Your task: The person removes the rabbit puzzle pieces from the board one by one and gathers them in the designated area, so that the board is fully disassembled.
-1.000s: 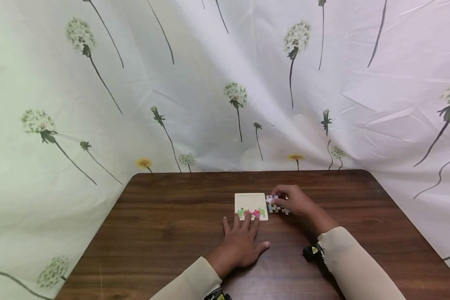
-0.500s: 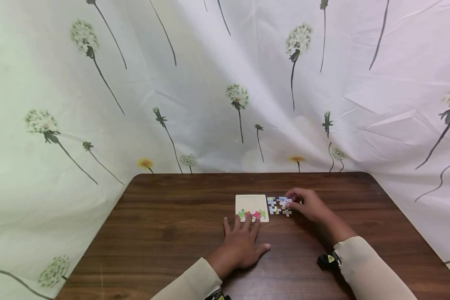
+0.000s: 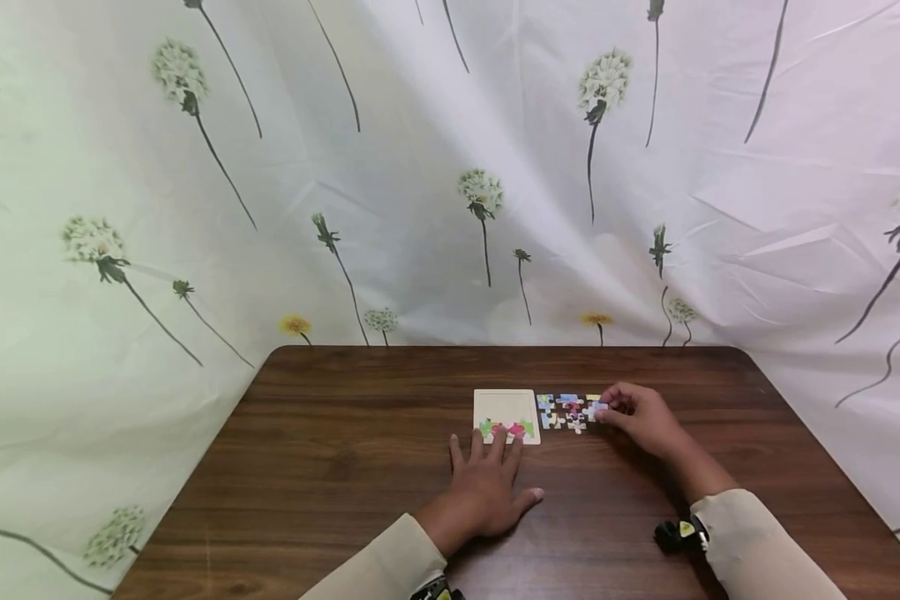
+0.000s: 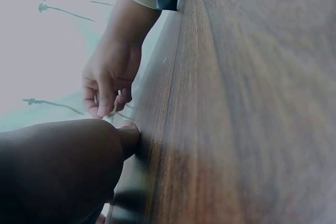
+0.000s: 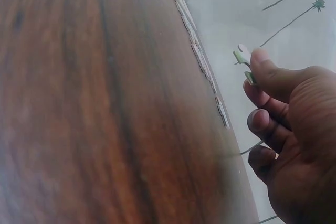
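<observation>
Pale puzzle board (image 3: 504, 407) on a wooden tabletop (image 3: 330, 467), fitted pieces (image 3: 521, 428) along the board's near edge, left hand (image 3: 483, 487) spread wide with fingertips over that edge, loose pieces (image 3: 572, 407) just right of the board, right hand (image 3: 641, 417) farther right of it, pinching a puzzle piece (image 5: 243, 60) between thumb and finger.

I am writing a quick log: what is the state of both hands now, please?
Left hand: open, fingers spread at the near edge of the puzzle board.
Right hand: closed, pinching a puzzle piece.
</observation>
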Demonstrator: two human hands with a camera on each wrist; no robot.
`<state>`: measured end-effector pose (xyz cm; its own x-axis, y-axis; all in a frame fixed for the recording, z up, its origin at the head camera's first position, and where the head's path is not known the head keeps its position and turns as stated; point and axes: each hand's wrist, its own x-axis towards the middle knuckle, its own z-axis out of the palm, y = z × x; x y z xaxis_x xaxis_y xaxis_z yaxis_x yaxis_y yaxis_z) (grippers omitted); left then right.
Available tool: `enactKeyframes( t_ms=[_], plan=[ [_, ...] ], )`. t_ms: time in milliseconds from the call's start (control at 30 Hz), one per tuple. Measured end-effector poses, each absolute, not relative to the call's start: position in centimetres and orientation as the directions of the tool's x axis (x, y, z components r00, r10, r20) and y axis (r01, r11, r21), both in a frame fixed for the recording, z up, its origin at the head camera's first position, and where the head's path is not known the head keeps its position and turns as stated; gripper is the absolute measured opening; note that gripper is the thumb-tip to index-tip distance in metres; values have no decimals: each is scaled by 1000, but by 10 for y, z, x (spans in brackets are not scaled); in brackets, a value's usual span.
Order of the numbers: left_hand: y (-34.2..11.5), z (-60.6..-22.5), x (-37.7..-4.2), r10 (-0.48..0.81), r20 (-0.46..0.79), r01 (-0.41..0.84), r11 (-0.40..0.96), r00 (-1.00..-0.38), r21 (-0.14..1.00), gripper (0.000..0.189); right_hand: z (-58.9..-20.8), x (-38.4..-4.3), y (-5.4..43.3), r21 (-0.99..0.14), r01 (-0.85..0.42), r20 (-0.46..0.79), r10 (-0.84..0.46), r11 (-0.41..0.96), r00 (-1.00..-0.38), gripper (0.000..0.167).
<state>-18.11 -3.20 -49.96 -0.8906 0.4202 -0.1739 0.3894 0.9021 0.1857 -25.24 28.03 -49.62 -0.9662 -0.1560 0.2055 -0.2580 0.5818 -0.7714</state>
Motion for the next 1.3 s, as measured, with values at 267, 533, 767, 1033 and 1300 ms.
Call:
enactKeyframes(
  t_ms=[267,533,767,1033,1300],
  plan=[
    [-33,-499,-181,421,-162,390,901,-892,192,89,-501,-255,285,-770,-198,164,-112,607,-980,13],
    [-32,-498,-182,425,-161,397,900,-891,182,88,-504,-256,288,-723,-196,167,-108,663,-980,10],
    [-32,-495,-181,416,-162,391,906,-895,165,89,-506,-256,287,-666,-202,161,-126,718,-979,11],
    [-33,-495,-179,416,-167,388,905,-894,176,89,-508,-255,286,-632,-234,201,-135,739,-970,12],
    [-33,-497,-180,423,-171,391,900,-890,191,88,-511,-257,287,-624,-216,184,-127,751,-975,13]
  ],
)
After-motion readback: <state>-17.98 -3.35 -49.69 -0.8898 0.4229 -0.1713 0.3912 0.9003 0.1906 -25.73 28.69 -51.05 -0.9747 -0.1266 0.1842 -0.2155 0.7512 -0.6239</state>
